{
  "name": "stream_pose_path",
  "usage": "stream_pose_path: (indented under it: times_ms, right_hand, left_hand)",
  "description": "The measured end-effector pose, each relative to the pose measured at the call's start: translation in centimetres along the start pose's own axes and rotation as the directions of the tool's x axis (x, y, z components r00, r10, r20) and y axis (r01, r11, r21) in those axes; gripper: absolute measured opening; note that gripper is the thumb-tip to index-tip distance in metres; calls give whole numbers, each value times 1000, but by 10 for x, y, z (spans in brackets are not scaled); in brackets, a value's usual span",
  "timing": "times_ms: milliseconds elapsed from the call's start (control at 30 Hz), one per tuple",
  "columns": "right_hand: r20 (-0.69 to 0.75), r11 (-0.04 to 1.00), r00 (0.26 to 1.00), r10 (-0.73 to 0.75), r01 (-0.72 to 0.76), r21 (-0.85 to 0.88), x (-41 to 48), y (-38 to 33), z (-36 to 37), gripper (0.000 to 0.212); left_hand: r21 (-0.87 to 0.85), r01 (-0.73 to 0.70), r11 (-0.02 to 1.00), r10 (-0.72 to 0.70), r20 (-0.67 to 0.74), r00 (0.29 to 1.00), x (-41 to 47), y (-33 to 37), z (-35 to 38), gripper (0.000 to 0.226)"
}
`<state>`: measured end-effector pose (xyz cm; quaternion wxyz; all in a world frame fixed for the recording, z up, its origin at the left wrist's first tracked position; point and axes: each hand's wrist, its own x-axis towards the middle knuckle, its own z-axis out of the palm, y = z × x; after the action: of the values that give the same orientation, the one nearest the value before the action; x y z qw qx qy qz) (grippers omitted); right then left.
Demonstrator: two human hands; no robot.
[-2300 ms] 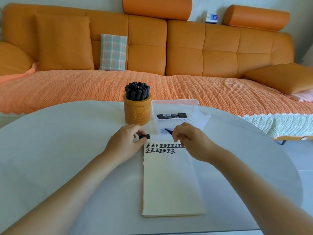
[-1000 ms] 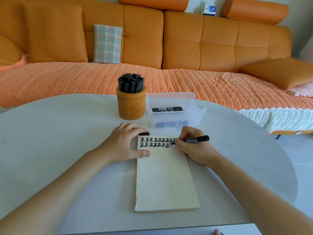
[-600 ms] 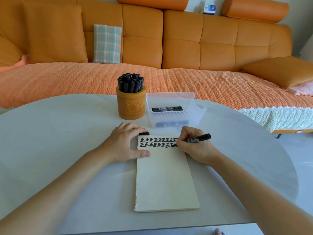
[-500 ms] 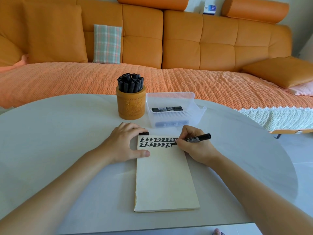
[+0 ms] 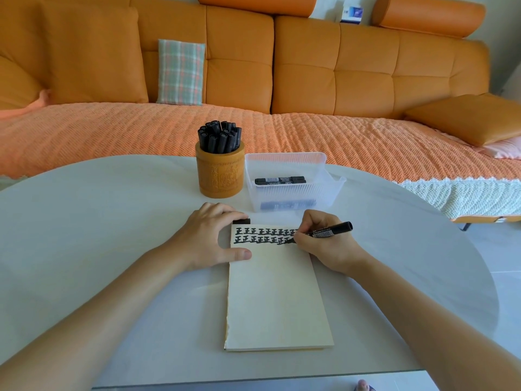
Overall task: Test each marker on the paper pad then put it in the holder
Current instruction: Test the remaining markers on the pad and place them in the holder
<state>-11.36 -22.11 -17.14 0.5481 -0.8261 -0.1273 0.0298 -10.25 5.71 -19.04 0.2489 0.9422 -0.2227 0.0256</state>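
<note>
Black slim marker (image 5: 330,231) pinched in your right hand (image 5: 324,245), its tip on the second row of inked marks atop the cream rectangular paper pad (image 5: 277,300). Your left hand (image 5: 207,239) presses its thumb on the pad's edge, fingers curled over a small black cap (image 5: 242,221). The carved wooden cylindrical holder (image 5: 220,176) stands just beyond.

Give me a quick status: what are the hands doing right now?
Right hand grips black marker, tip on paper pad, second row. Left hand steadies pad, pinches marker cap. Path to wooden holder clear.
</note>
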Motion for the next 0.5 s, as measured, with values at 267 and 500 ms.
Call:
stream_pose_path:
  times_ms: [267,500]
  right_hand:
    - [6,999,999,-38,38,-9,0,-2,-1,23]
    - [-85,977,996,27,-8,215,1,2,-3,19]
  left_hand:
    - [3,-8,1000,8,0,1000,0,1,0,87]
    - [0,4,1000,-4,-6,1000,0,2,-1,81]
